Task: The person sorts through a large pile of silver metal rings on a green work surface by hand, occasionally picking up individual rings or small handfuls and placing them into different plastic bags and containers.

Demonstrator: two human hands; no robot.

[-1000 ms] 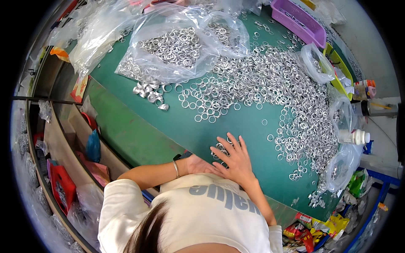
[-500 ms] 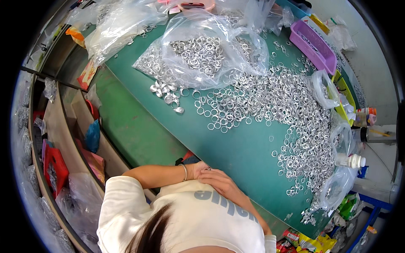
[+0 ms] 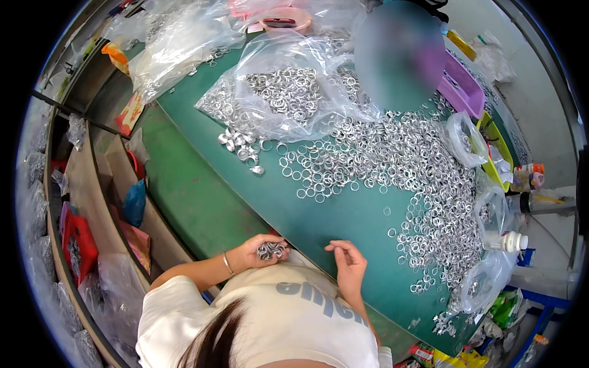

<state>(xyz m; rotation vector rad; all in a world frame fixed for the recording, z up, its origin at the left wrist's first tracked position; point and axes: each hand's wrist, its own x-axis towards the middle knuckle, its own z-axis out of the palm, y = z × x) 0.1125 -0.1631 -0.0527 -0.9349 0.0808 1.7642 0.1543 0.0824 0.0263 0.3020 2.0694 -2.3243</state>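
Your left hand [image 3: 256, 251] is cupped at the near edge of the green table [image 3: 343, 221], its fingers [image 3: 277, 242] curled around a small handful of metal rings [image 3: 270, 249] that rests in the palm. A thin bracelet [image 3: 227, 262] sits on that wrist. Half a second ago this hand lay tucked against your chest beside the other; now it has drawn out to the left and the rings in it show plainly.

Your right hand [image 3: 350, 267] lies just right of the left, apart from it, palm turned up over the table edge. Its fingers [image 3: 338, 246] are loosely bent and narrow, thumb near the forefinger; whether a ring is pinched between them you cannot tell from here. A second ago this hand was spread flat on the mat among the rings; it has since pulled back toward you and lifted off them.

Beyond your fingertips is a bare strip of mat, then the loose rings [image 3: 423, 184] begin: a thin scatter to the right of your right hand, thickening into a broad heap farther out. Past that heap, straight ahead of your left fingers, a clear plastic bag [image 3: 288, 86] lies half full of the same rings, with a few thicker pieces [image 3: 240, 147] spilled at its near side. Far right of your right hand sit smaller clear bags [image 3: 464, 138] and a purple tray [image 3: 461, 89].
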